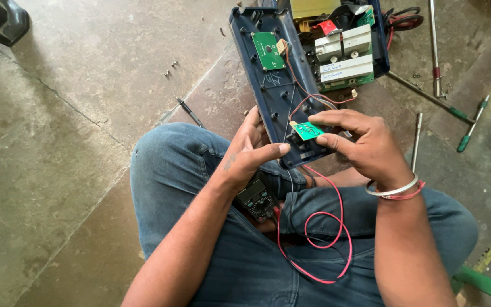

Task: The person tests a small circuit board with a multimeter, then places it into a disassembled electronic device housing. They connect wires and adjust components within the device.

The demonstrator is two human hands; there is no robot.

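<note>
The person sits on the stone floor (pixel 58 142) with a long dark-blue plastic cover (pixel 274 85) propped across the lap, its hollow inside face up. Its long axis runs from the knees away toward the open device chassis (pixel 345 48) beyond, leaning slightly left at the far end. Inside the cover a green circuit board (pixel 268 51) is fixed near the far end. At the near end sits a small green board (pixel 307 131), and the right hand (pixel 365 148) pinches it between thumb and forefinger. The left hand (pixel 251 153) clasps the cover's near edge, thumb laid across it. Red wires (pixel 325 233) loop down over the jeans. A multimeter (pixel 257 199) rests on the lap below the left hand. Screwdrivers (pixel 473 122) lie on the floor to the right.
</note>
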